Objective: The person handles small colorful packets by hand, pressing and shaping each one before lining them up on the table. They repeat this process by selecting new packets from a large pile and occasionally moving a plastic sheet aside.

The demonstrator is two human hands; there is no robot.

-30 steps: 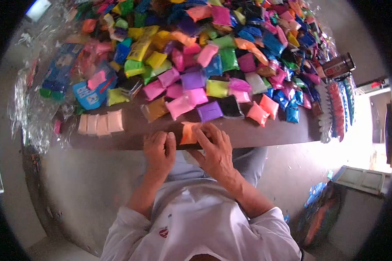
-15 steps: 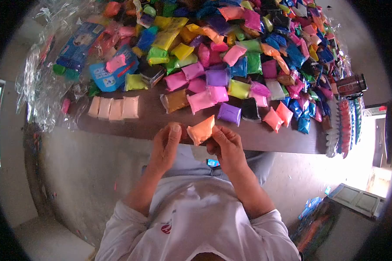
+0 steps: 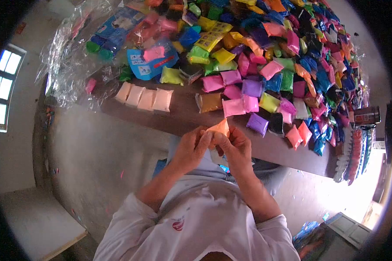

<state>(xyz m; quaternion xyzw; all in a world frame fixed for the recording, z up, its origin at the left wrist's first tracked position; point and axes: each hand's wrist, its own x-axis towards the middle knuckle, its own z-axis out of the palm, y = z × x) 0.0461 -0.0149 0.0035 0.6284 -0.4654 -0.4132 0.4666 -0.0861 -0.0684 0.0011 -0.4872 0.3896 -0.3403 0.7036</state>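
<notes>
Both hands meet at the table's front edge around an orange packet [image 3: 219, 128]. My left hand [image 3: 193, 148] pinches its near left side with thumb and fingers. On the right side, my right hand [image 3: 238, 150] grips the same packet, thumb tips close together. The packet's upper corner points up between the hands. Beyond it lie a brown packet [image 3: 210, 103], a pink packet [image 3: 234, 107] and a purple packet [image 3: 257, 125]. Several pale peach packets [image 3: 147, 99] stand in a row to the left.
A large heap of coloured packets [image 3: 287, 48] covers the back and right of the dark table [image 3: 178, 124]. Crumpled clear plastic [image 3: 67, 65] lies at the left. A dark jar [image 3: 366, 116] and stacked strips [image 3: 355, 150] are at the right end.
My left hand has moved right and taken hold of the orange packet, which only my right hand held before. The view has shifted, so the table appears tilted.
</notes>
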